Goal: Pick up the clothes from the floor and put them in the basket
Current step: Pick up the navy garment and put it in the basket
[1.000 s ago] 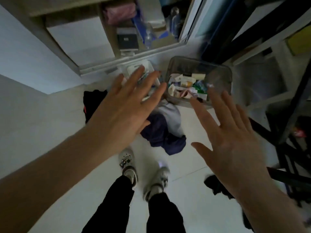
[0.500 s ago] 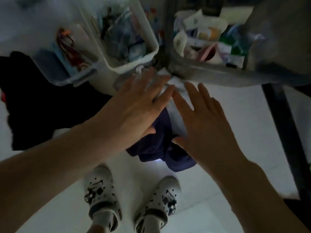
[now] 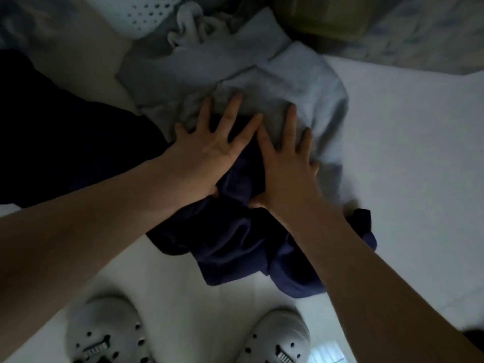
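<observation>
A navy blue garment (image 3: 235,247) lies crumpled on the white floor, partly over a light grey garment (image 3: 296,82) that spreads toward the top. My left hand (image 3: 209,150) and my right hand (image 3: 285,163) lie flat on this pile, side by side, fingers spread, resting where navy meets grey. Neither hand has closed around cloth. A black garment (image 3: 65,142) lies on the floor to the left, under my left forearm.
A white perforated bin (image 3: 149,11) and a greenish clear container (image 3: 327,19) stand at the top edge, just beyond the grey garment. My two white clogs (image 3: 104,334) are at the bottom. White floor (image 3: 408,153) lies to the right.
The view has dropped much closer to the floor. Both hands moved down from above the pile and now press flat onto the navy and grey garments.
</observation>
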Tool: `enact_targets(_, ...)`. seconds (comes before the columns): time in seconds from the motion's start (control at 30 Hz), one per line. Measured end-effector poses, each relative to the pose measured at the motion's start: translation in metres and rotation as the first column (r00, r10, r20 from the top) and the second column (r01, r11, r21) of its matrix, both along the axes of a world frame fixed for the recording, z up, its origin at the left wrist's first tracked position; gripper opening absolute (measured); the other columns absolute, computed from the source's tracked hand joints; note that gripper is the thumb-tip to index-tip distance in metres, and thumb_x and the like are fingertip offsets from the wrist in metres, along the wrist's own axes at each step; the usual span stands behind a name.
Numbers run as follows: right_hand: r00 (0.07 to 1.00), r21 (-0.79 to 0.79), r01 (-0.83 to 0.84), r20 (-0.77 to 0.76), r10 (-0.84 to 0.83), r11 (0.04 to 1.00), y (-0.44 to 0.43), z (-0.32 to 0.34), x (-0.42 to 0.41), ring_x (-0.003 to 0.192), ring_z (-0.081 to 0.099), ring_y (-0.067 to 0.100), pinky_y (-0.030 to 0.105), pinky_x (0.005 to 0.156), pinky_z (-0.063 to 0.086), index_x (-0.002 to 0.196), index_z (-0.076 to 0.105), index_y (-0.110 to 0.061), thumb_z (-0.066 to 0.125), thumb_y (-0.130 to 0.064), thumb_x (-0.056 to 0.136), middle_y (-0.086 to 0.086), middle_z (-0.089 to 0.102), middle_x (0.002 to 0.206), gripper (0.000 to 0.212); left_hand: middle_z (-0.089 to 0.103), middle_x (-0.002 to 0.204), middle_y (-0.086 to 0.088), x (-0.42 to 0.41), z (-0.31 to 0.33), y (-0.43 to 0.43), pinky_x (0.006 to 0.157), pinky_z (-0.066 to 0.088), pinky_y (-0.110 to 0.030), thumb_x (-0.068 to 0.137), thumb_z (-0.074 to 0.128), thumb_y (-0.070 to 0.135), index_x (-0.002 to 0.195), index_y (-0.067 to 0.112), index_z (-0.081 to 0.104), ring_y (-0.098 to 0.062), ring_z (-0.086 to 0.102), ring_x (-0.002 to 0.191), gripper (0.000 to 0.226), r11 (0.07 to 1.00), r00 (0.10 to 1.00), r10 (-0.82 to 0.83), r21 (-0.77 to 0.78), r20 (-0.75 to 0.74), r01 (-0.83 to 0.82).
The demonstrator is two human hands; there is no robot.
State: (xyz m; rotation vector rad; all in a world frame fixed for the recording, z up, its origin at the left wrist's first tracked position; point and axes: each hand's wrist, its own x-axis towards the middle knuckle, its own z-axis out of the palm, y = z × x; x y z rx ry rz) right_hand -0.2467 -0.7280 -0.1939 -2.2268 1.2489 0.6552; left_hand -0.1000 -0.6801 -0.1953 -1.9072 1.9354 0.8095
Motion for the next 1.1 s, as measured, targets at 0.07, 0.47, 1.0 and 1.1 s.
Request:
enact_targets(0.07,1.000,-0.002,0.005,0.019,-0.005,1.000,0.000,-0.004,-0.001,0.141,-0.011,0.049,0.073,0.100,0.027,0.147,-0.013,-0.042,0.090,-0.044,0.053,0.006,-0.034,0.153,0.139,-0.026,0.154,-0.008,-0.006,-0.005,0.002,0.100,0.031,-0.069,0.065,0.082,0.031,0.144,0.029,-0.023,-0.048,-0.005,0.141,0.132,0.999,0.999,0.031,-0.013,0.041,-0.031)
enact_targets(0.47,0.964,-0.109,0.198,0.199,-0.174,0.974,0.024,0.036,0.006,0.088,0.059,0.031,0.035,0.069,0.048,0.119,0.056,-0.024,0.047,-0.017,0.097,0.007,0.056,0.111,0.025,0.062,0.084,-0.010,-0.020,0.033,0.028,0.044,0.047,-0.035,0.085,0.038,0.021,0.104,0.017,0.060,-0.033,0.057,0.062,0.029,0.958,0.996,0.087,-0.270,-0.032,-0.092)
enact_targets(1.0,0.953,-0.133,0.140,0.289,-0.097,0.981,0.053,0.448,0.027,0.057,0.047,0.013,0.018,0.047,0.039,0.102,0.059,-0.027,0.071,-0.003,0.076,-0.002,0.054,0.103,0.037,0.052,0.128,-0.005,0.018,0.430,0.070,0.076,0.050,-0.048,0.083,0.037,0.034,0.124,0.025,0.044,-0.035,0.054,0.103,0.043,0.962,0.972,0.135,-0.210,-0.193,-0.175)
enact_targets(1.1,0.947,-0.216,0.099,0.320,-0.025,0.971,0.052,0.532,0.037,0.055,0.040,0.014,0.020,0.048,0.030,0.096,0.060,-0.024,0.072,-0.004,0.072,0.001,0.055,0.097,0.033,0.053,0.127,-0.006,0.026,0.520,0.072,0.075,0.050,-0.049,0.083,0.034,0.031,0.124,0.024,0.043,-0.036,0.054,0.103,0.042,0.948,0.968,0.176,-0.235,-0.179,-0.215)
